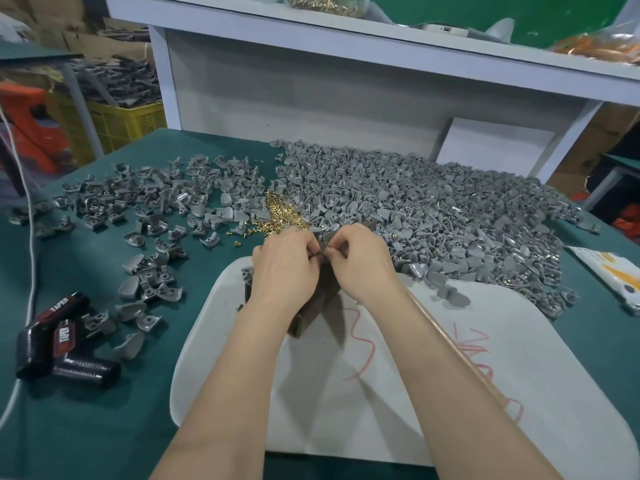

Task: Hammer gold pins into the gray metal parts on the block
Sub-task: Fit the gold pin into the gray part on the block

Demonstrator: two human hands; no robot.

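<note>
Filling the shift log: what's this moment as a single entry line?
phase: pin placement | left hand: fingertips pinched over block | right hand: fingertips pinched, meeting left | held item: hidden | gold pins: heaped beyond hands

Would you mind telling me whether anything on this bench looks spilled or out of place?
A few gold pins lie loose on the green mat, apart from the main pin pile. Some gray parts from the big heap lie on the white board's edge, and the board bears red scribbles.
</note>
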